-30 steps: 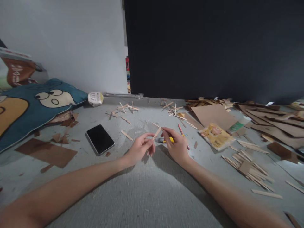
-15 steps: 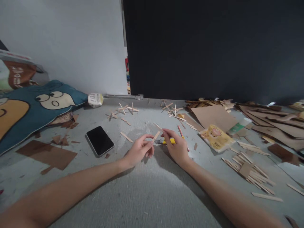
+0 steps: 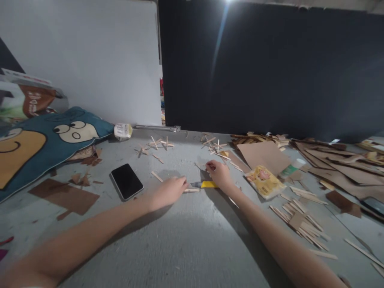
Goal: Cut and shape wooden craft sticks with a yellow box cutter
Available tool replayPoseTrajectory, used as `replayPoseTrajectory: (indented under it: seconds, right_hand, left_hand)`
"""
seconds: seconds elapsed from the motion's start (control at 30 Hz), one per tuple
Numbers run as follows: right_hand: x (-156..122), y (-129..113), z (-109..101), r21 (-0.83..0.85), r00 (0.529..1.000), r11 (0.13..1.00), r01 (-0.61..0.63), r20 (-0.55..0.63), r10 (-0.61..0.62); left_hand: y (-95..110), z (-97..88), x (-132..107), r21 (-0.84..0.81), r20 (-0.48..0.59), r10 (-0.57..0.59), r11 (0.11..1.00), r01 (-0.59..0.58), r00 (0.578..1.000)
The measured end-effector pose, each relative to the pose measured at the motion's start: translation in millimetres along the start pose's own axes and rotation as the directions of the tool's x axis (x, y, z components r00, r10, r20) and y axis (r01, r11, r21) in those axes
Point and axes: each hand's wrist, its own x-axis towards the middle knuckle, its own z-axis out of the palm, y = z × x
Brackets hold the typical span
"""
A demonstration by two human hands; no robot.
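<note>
At far left we see a blue cushion (image 3: pixel 51 142) with cartoon faces, beyond flat brown cardboard (image 3: pixel 64 195); rightward lies a dark-screened phone (image 3: pixel 127 181); next, the left hand (image 3: pixel 169 192) has its fingers bunched narrowly at the left end of a wooden stick (image 3: pixel 193 190) on the grey table (image 3: pixel 174 248), though we cannot tell whether they grip it; just beyond this stick lies a yellow utility knife (image 3: pixel 209 184), its handle partly hidden by the right hand (image 3: pixel 220 176), whose fingertips nearly meet, their hold unclear to us; farther right lies a yellow packet (image 3: pixel 264 182).
</note>
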Motion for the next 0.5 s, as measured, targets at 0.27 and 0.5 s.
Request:
replayPoseTrajectory:
  seconds: [0.27, 0.5]
  right_hand:
    - [6.7, -11.6, -25.2, -0.089, 0.978, 0.975, 0.206, 0.052, -0.202]
    - [-42.2, -2.1, -47.5, -0.124, 0.945, 0.944, 0.306, 0.156, -0.287]
  left_hand:
    - [-23.8, -20.7, -23.8, 0.251, -0.29, 0.034, 0.967, 0.041, 0.956]
    - [-57.1, -1.0, -37.0, 0.383, -0.253, -0.019, 0.916, 0.118, 0.967]
